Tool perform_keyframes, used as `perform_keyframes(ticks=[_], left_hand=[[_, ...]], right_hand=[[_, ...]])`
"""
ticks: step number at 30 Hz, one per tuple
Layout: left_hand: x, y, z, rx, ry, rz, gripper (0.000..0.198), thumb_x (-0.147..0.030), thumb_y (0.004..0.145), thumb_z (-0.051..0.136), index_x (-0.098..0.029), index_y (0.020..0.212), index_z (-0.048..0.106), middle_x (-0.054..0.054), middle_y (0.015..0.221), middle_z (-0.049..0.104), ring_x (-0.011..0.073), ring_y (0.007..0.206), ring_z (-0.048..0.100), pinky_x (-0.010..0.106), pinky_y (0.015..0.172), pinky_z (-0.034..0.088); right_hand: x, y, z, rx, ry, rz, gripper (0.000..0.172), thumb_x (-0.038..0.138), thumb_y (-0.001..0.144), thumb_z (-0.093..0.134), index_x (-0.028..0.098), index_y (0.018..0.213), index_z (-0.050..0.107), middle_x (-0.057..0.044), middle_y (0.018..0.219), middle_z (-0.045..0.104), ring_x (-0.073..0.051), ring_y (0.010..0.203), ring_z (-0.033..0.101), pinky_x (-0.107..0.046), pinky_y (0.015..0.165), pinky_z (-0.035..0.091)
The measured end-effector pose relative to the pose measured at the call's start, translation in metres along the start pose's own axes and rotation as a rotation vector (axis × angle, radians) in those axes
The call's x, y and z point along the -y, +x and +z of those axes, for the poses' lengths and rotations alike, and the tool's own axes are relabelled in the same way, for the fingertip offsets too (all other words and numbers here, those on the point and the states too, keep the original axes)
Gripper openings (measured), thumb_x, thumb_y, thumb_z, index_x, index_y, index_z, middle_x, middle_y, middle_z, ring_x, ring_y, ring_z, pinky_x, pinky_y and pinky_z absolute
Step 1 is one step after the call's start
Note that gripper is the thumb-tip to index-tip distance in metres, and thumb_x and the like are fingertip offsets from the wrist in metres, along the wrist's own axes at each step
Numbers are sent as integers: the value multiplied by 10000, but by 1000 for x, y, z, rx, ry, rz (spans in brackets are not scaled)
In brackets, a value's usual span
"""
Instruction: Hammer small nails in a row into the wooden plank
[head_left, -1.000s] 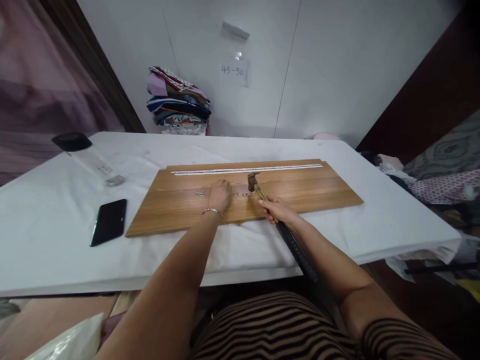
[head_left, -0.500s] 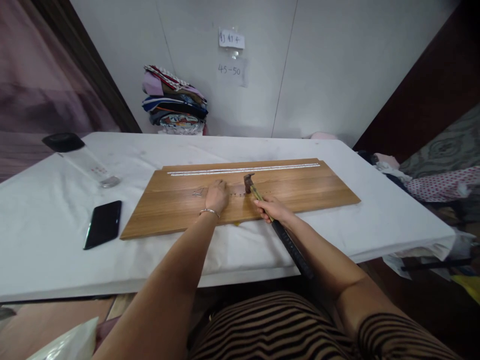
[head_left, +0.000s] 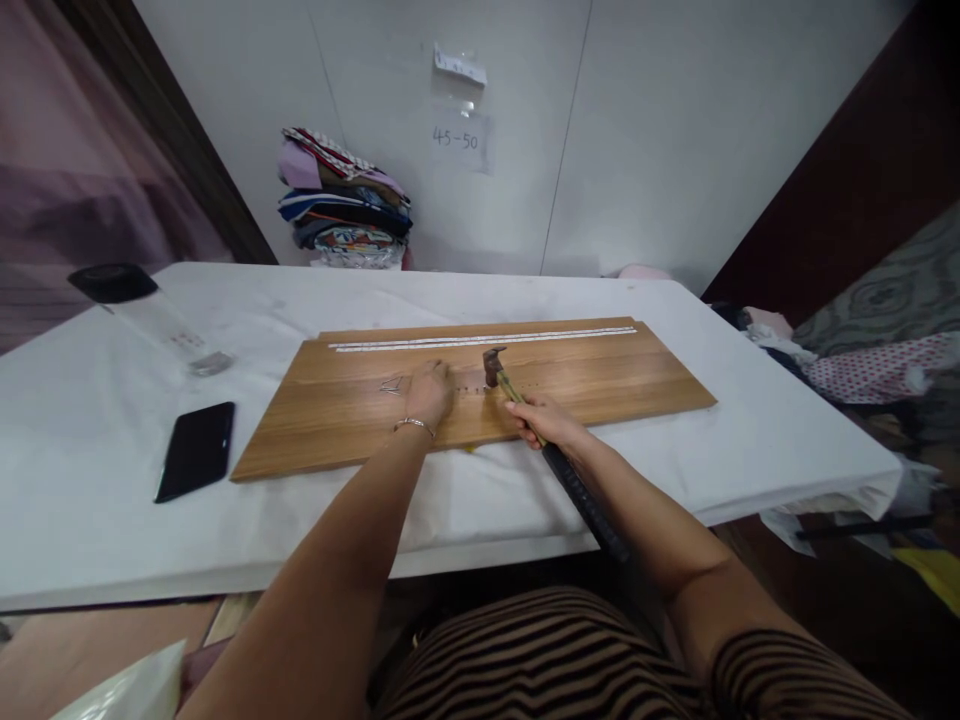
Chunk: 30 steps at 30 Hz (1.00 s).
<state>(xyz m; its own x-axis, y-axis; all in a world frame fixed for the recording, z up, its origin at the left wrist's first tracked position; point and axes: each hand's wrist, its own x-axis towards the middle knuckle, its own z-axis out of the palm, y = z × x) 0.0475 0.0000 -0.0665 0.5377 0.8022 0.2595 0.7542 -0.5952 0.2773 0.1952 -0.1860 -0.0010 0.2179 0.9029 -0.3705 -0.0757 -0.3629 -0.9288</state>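
A claw hammer (head_left: 510, 385) with a rusty head and long black grip is held in my right hand (head_left: 541, 417), which wraps around the handle below the head. The head hovers at or just above a row of small nails (head_left: 471, 389) standing in the wooden board (head_left: 322, 430); whether it touches one is unclear. Flat on the board left of that row lies my left hand (head_left: 430, 393), a bracelet (head_left: 415, 426) at its wrist. Beside its outer edge are several loose nails (head_left: 391, 385). Small dark dots (head_left: 529, 386) continue the row to the right.
Two white strips (head_left: 487, 341) run along the board's far side. On the white-covered table (head_left: 300, 540) are a black phone (head_left: 195, 450) and a clear bottle with a black lid (head_left: 161, 320). Folded clothes (head_left: 349, 205) are stacked by the wall.
The view has shifted very slightly. The upper paper note on the wall has curled upward. Both hands and the hammer stay almost in place.
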Motion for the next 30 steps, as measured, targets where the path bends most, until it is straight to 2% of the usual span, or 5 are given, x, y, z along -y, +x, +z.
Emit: perform_keyframes(ticks=[7, 14, 19, 26, 30], left_hand=[[-1, 1, -2, 21, 0, -7, 381, -71, 868, 425, -111, 1115, 713, 186, 1279, 688, 275, 1256, 616, 384, 1120, 443], [-3, 0, -5, 14, 11, -8, 383, -80, 864, 430, -121, 1120, 712, 183, 1304, 687, 284, 1265, 612, 401, 1127, 440], [-4, -2, -7, 14, 9, -21, 383, -89, 879, 419, -132, 1124, 711, 177, 1324, 681, 279, 1268, 612, 401, 1114, 450], [-9, -3, -13, 26, 6, -29, 372, -86, 876, 416, -127, 1096, 713, 185, 1267, 695, 284, 1241, 621, 401, 1106, 452], [-10, -3, -15, 43, 6, -27, 394, -83, 876, 414, -120, 1145, 700, 191, 1325, 675, 278, 1286, 601, 392, 1126, 438]], right_hand=[[0, 0, -1, 7, -43, 0, 369, 422, 870, 674, 226, 663, 440, 83, 457, 409, -61, 361, 354, -174, 322, 287], [-3, 2, -3, 40, -14, -56, 395, 476, 832, 708, 225, 673, 447, 85, 491, 422, -53, 365, 346, -169, 325, 283], [-3, 2, -3, 27, -15, -13, 388, 471, 809, 733, 230, 703, 448, 91, 501, 430, -53, 354, 348, -176, 325, 282], [-1, -3, -2, 7, 10, -34, 341, 456, 797, 715, 225, 743, 469, 93, 541, 444, -51, 374, 364, -164, 330, 264], [2, -5, -2, 4, -21, -1, 360, 442, 807, 716, 224, 708, 447, 89, 521, 439, -51, 375, 362, -169, 326, 273]])
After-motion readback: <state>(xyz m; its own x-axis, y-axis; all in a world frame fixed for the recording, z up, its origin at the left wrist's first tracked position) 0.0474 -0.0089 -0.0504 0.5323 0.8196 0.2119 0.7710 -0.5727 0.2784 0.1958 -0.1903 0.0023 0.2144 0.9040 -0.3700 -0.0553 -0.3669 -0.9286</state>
